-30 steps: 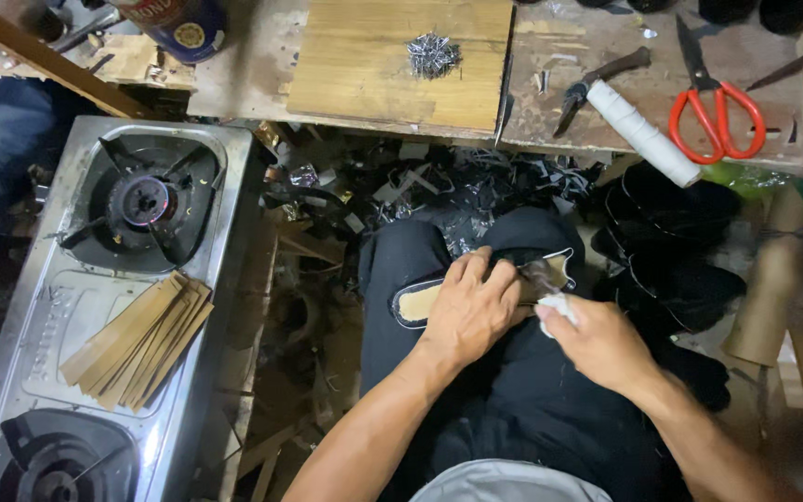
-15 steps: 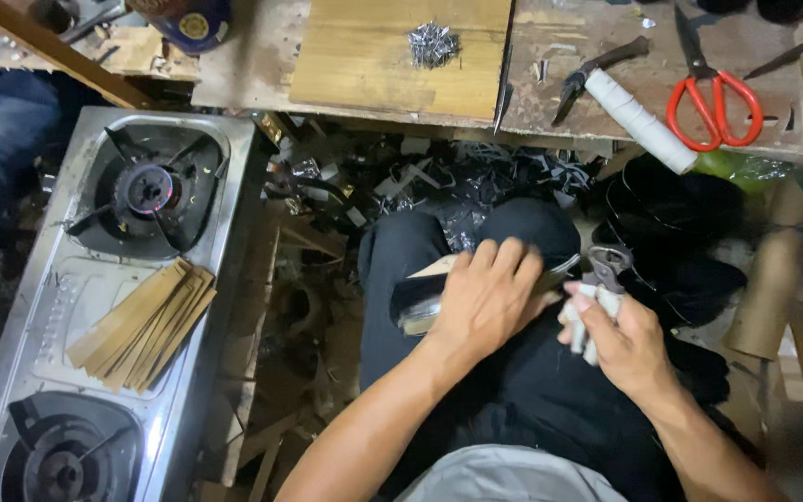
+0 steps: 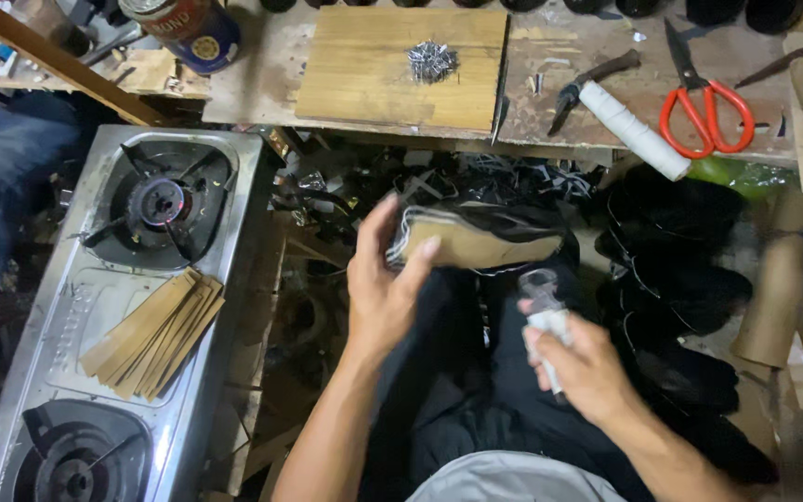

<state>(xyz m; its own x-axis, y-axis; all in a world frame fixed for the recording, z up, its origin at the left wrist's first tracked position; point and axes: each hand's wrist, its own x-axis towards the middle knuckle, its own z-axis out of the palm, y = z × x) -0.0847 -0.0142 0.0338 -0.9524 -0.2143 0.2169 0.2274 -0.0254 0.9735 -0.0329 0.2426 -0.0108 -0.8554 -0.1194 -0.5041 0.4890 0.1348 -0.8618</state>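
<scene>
Head view: my hands work a shoe upper and its tan insole over my lap.

My left hand is closed on the heel end of the dark shoe piece, thumb pressed on its tan insole, holding it sole-up just below the near edge of the wooden surface. My right hand is wrapped around a small pale tool or rag; blur hides which. I judge this the lasting or gluing step, and the next move calls for a steady hold. Red scissors, a white roll and a nail pile lie on the surface; tan strips rest on the gas stove.
</scene>
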